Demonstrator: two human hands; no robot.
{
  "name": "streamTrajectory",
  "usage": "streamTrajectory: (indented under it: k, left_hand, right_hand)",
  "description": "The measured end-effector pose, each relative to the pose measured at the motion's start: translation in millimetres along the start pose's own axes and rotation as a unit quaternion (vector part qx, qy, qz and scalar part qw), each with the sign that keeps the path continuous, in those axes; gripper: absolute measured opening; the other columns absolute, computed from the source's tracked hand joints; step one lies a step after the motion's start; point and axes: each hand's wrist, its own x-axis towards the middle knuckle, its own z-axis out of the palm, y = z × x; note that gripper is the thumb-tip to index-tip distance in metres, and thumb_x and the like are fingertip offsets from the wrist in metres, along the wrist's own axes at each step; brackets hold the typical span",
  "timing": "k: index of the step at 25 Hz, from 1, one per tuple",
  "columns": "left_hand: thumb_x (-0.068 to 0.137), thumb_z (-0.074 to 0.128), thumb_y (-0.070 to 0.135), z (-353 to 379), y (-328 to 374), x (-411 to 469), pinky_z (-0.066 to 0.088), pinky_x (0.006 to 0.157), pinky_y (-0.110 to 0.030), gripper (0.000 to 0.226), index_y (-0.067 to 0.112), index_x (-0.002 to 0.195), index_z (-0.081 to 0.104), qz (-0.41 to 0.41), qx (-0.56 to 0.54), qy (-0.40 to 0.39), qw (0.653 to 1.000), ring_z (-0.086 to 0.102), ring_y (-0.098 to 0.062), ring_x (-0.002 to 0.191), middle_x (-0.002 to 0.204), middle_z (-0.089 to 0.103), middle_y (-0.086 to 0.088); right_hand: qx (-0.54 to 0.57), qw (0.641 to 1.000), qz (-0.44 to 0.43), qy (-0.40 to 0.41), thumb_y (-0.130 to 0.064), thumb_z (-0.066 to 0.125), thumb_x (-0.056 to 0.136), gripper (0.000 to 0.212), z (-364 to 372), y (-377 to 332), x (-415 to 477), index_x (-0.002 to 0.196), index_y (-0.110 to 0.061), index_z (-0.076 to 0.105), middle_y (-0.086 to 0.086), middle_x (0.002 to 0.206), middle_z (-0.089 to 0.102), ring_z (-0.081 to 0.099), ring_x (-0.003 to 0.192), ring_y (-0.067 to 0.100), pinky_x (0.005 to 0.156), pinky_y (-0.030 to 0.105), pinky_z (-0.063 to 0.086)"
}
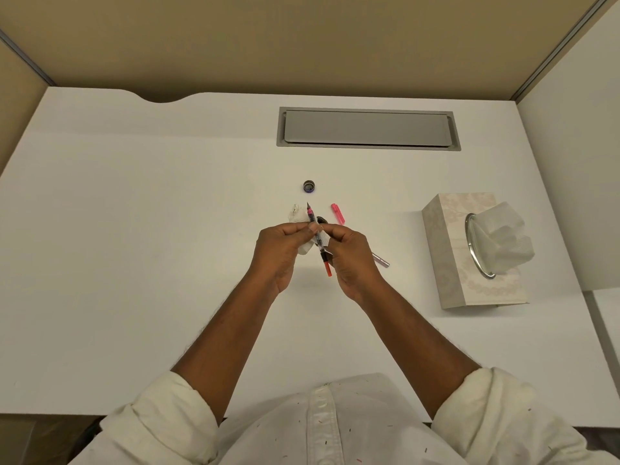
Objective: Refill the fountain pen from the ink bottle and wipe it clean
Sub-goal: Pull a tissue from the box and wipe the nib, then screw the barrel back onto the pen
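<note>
**Both hands on the fountain pen, tissue in the left**

The fountain pen point(319, 242) is held above the middle of the desk point(134, 229), between the two hands. Its nib points away from the person and its red rear end points back toward them. Its barrel is off, so the clear ink converter shows.

The left hand point(280, 250) pinches the pen near the pink grip section, with a crumpled tissue point(303, 248) bunched in its fingers. The right hand point(352, 256) grips the pen's rear part with curled fingers.

Just beyond the fingers, the ink bottle point(322, 219) shows only as a dark rim; the rest is hidden. Its bottle cap point(309, 186) lies farther back on the desk. A pink pen cap point(337, 213) lies to the right of the bottle, and the end of the pen barrel point(381, 260) pokes out from behind the right hand. A tissue box point(469, 273) stands well apart to the right.
</note>
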Motion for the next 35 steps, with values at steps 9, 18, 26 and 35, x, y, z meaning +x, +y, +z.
streamTrajectory:
  k: [9,18,26,35]
  left_hand:
    - [0.083,0.061,0.002,-4.5,-5.2,18.2,0.043,0.077,-0.022,0.007,0.003,0.082,0.069,-0.041,-0.078,0.027,0.996,0.064,-0.003,0.068,0.064,0.072,0.009]
    - [0.083,0.061,0.002,2.7,1.0,19.6,0.037,0.083,-0.029,0.028,0.010,0.059,0.073,-0.058,-0.125,0.050,0.989,0.059,-0.018,0.080,0.061,0.071,0.004]
    - [0.083,0.063,0.006,15.1,18.2,10.4,0.035,0.064,-0.025,0.013,0.011,0.071,0.067,-0.037,-0.111,0.076,0.990,0.059,-0.015,0.075,0.060,0.069,0.004]
    - [0.082,0.064,0.003,43.4,21.8,2.1,0.043,0.065,-0.020,0.007,0.008,0.078,0.062,-0.046,-0.176,0.097,0.979,0.059,-0.017,0.075,0.081,0.061,-0.008]
  right_hand:
    - [-0.390,0.895,-0.060,0.210,-0.022,0.065,0.088,0.031,-78.0,43.0,32.3,0.116,-0.011,0.062,0.011,0.108,0.064,0.061,0.097,0.024,0.084,0.034,0.048]
    - [-0.548,0.815,-0.032,0.186,-0.017,0.069,0.083,0.023,-122.9,98.9,47.6,0.105,-0.012,0.065,0.012,0.102,0.058,0.055,0.099,0.032,0.078,0.041,0.045]
    - [-0.274,0.929,-0.065,0.239,-0.008,0.060,0.087,0.007,-106.7,70.7,19.7,0.083,-0.013,0.064,0.006,0.078,0.070,0.062,0.068,0.022,0.057,0.021,0.043]
    - [-0.170,0.960,-0.164,0.151,-0.014,0.075,0.077,0.018,-102.6,8.2,-73.0,0.074,-0.031,0.070,-0.013,0.076,0.072,0.067,0.073,0.003,0.069,0.016,0.053]
